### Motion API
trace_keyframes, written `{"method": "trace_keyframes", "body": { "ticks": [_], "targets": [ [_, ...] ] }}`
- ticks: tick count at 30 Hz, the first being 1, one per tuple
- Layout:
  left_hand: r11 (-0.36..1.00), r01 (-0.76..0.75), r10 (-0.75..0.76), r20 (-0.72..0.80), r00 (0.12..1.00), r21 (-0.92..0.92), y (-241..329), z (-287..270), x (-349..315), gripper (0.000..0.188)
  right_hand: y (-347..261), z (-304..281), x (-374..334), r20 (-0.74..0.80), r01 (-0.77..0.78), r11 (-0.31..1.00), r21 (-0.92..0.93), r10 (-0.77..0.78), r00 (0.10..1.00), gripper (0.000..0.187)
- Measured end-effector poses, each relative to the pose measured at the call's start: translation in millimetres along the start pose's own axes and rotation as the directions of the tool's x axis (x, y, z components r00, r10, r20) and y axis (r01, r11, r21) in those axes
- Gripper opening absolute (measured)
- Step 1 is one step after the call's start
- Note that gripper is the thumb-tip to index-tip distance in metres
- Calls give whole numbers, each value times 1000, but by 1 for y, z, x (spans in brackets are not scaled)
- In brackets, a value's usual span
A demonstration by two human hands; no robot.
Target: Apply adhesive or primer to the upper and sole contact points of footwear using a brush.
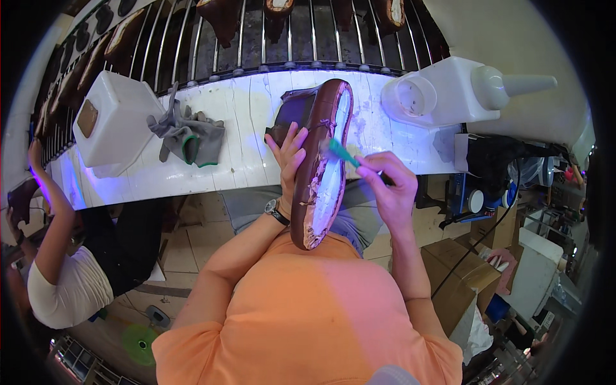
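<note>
- Over the lap, in front of the white workbench (244,115), the left hand (289,157) props up a brown shoe (321,160) bottom side out, toe toward the body and heel toward the bench, so the pale underside faces the right hand.
- Left fingers (296,138) lie spread along the shoe's dark upper, pressing from the side; that grip steadies the shoe and leaves the underside uncovered.
- The right hand (391,186) pinches a small green-handled brush (343,154) between thumb and fingertips, its tip touching the pale underside near the middle, the shoe tilted to meet it.
- Violet light falls on the bench and the underside, which glows bluish-white.
- Two white plastic containers stand within arm's reach: a square one (112,119) to the left and one with a cone spout (468,90) lying on its side to the right.
- Grey work gloves (189,135) lie unused on the bench, just beside the square container.
- Behind the bench, more brown shoes (221,16) sit on a rack of metal bars (301,32).
- A co-worker's arm (51,212) shows at the far left.
</note>
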State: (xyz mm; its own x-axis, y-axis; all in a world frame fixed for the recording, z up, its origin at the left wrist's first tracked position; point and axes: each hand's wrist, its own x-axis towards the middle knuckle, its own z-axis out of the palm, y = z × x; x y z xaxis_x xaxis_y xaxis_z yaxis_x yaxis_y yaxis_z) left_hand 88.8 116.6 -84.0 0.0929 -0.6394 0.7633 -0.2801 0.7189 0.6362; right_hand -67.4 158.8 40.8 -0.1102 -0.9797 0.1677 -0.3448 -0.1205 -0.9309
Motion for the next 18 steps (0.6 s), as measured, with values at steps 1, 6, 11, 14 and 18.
{"method": "trace_keyframes", "body": {
  "ticks": [1,6,11,14,18],
  "targets": [
    [995,-46,44,33,999,86,-2,-2,0,73,4,0,5,4,0,1000,-1,0,1000,16],
    [983,-90,73,113,991,161,4,-7,6,82,30,-4,46,-118,-117,977,-181,97,988,13],
    [1000,-11,13,85,996,-29,7,-7,6,47,52,-15,76,-194,-96,971,-217,54,980,16],
    [999,-2,5,91,996,-32,8,-9,7,47,47,-33,69,-12,-207,976,-63,207,978,14],
    [1000,-14,17,103,995,-26,5,-10,4,46,31,-45,65,310,-350,936,43,320,895,9]
  ]
}}
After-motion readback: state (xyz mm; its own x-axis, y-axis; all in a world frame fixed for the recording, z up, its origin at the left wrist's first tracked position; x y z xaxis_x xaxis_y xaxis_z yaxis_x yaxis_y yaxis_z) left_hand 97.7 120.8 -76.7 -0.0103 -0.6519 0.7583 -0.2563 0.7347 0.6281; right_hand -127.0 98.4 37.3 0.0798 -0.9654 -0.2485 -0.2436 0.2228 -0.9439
